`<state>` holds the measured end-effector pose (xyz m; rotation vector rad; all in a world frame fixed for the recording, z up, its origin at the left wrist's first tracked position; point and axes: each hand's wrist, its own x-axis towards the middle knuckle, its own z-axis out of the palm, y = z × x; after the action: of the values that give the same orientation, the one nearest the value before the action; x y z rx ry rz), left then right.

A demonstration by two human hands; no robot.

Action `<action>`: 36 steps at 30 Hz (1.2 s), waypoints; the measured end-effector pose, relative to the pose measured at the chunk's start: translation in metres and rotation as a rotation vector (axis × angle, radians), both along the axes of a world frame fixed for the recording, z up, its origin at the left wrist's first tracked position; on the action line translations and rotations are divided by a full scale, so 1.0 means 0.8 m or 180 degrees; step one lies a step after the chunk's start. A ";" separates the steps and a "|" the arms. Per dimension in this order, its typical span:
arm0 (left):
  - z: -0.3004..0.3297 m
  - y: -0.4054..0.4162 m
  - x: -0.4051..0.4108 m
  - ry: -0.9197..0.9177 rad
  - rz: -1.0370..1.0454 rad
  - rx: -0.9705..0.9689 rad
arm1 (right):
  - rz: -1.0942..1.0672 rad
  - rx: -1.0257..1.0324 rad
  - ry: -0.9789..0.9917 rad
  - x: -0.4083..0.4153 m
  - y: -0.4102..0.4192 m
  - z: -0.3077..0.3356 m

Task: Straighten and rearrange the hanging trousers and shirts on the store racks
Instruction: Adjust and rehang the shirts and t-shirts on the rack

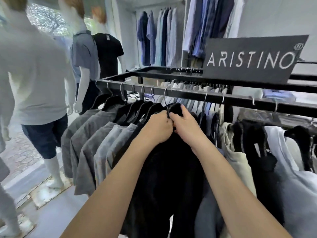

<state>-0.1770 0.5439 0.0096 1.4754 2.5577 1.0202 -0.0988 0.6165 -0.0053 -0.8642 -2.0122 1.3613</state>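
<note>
At the collar of a black shirt, hung near the middle of the front rail, both hands are met. The fabric at the neck is pinched by the left hand, its fingers curled inward. The collar's upper edge is gripped by the right hand, thumb and fingers folded over it. What is being done seems to be a squaring of the collar on its hanger.

A risk is judged here: if the collar is tugged downward unevenly, the shirt could be dragged off one hanger shoulder, or the wire hook lifted from the rail. The grey shirts packed just to the left could be creased or pushed askew by the forearms.

Farther back, an ARISTINO sign is set on the rack's top, and blue shirts are hung along the far wall. Dressed mannequins are stood at the left.
</note>
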 end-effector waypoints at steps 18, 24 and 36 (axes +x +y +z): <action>-0.074 0.065 0.029 0.0931 -0.0245 0.1744 | -0.2059 0.1872 -0.0428 0.079 0.023 -0.046; -0.099 0.068 0.043 -0.0538 -0.0867 0.0228 | -0.2000 0.2039 -0.0924 0.091 0.035 -0.059; -0.089 0.058 0.000 -0.0509 -0.1114 0.0043 | -0.1967 0.1566 -0.0897 0.138 0.046 -0.052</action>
<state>-0.1766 0.5907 -0.0619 1.6879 2.0912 1.0533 0.0114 0.6536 -0.0470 -1.3327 -1.9079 0.4003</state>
